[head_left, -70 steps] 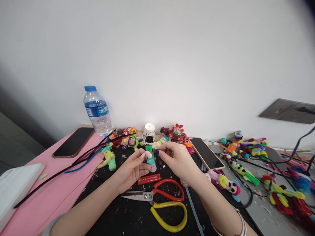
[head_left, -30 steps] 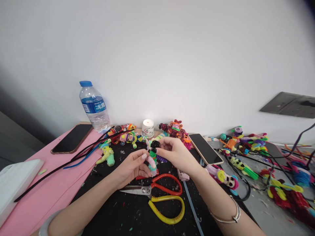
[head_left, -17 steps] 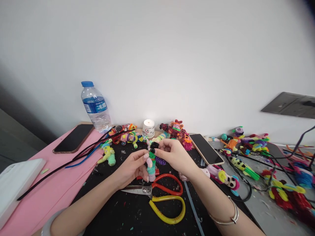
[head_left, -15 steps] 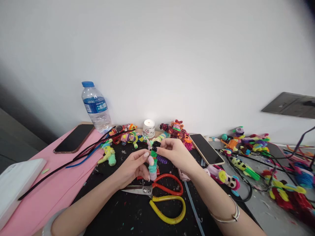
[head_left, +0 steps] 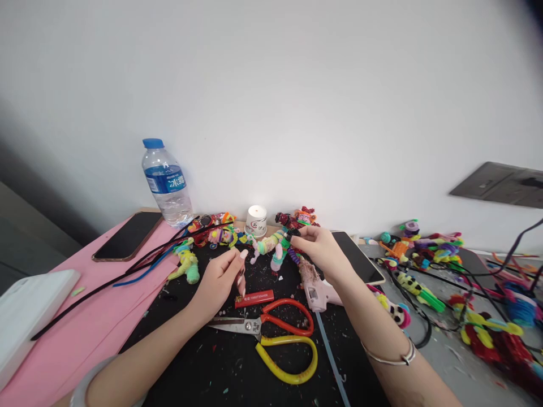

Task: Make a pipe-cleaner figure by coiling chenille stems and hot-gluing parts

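Observation:
My right hand [head_left: 316, 249] pinches a pipe-cleaner figure [head_left: 278, 259] by its black fuzzy part; green, pink, teal and purple parts hang below and beside the fingers. To its left, my left hand [head_left: 220, 277] is off the figure, its fingers curled in with the thumb against them and no object showing. A red lighter [head_left: 254, 298] lies just right of my left hand. Below it are scissors [head_left: 248, 326] with one red and one yellow handle. A pink glue gun [head_left: 323, 294], with a clear glue stick in it, sits under my right wrist.
Several fuzzy figures [head_left: 186, 263] lie left of centre, and more [head_left: 419, 291] at the right. A white paper cup [head_left: 256, 221] and a water bottle [head_left: 168, 189] stand by the wall. Two phones [head_left: 127, 236] flank the black mat; long black stems cross pink sheets [head_left: 106, 294].
My left hand has let go of the figure and drawn slightly left. My right hand has carried the figure to the right, uncovering the lighter and glue gun.

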The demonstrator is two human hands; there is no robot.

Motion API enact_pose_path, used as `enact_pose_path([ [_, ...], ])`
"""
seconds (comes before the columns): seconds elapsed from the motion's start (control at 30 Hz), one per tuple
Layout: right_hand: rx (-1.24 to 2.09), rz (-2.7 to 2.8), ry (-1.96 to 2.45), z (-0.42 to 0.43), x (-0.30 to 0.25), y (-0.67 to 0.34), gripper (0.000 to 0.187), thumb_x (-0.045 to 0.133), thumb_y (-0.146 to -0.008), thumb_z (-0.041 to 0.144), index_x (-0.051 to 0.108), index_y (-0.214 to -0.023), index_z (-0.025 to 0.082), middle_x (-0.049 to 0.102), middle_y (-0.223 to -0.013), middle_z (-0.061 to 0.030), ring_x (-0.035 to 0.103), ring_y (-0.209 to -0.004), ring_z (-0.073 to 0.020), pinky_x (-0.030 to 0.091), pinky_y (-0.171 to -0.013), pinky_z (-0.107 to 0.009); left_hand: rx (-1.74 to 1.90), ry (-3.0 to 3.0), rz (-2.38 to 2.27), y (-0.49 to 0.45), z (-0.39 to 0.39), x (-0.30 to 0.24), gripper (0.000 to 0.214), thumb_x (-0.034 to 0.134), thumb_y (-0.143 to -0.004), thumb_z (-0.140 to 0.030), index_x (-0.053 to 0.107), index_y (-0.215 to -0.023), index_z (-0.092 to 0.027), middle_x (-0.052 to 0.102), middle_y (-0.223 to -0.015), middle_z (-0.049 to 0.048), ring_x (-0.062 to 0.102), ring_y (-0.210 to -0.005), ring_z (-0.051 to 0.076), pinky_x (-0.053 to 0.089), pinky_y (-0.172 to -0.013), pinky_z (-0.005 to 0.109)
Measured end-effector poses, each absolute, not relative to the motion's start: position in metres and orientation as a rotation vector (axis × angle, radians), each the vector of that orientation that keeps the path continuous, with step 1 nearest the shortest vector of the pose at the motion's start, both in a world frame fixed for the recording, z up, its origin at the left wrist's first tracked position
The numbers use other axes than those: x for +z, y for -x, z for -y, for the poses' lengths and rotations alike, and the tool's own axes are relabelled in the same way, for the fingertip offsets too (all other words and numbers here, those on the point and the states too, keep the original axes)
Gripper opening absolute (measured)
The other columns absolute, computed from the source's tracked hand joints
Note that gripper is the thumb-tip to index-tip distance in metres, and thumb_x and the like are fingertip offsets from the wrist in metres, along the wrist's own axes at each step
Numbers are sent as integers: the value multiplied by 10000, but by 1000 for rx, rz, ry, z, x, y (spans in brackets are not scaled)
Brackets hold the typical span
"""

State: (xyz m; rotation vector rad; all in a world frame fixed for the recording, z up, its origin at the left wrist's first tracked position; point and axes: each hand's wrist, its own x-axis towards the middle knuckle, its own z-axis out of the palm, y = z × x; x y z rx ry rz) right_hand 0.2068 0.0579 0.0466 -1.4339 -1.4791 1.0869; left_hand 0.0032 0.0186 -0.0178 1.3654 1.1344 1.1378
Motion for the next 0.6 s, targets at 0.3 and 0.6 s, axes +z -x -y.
enact_pose_path([
  [0.3, 1025, 1703, 1459, -55, 44, -207, 172, 627, -680, 284, 547, -595, 157, 460, -549, 52, 388, -514, -81, 275, -493, -220, 1240, -1441, -1266, -2, -15, -9, 367, 437, -893, -374, 394, -578, -191, 456, -425, -68, 467, -389, 86, 375, -474, 215],
  [0.6, 1059, 1694, 1412, -60, 28, -205, 263, 609, -705, 378, 583, -592, 143, 422, -544, 46, 333, -526, -88, 236, -500, -242, 970, -1541, -1109, -4, -19, -16, 254, 609, -791, -381, 453, -886, -204, 549, -756, -57, 415, -412, 40, 305, -414, 185],
])
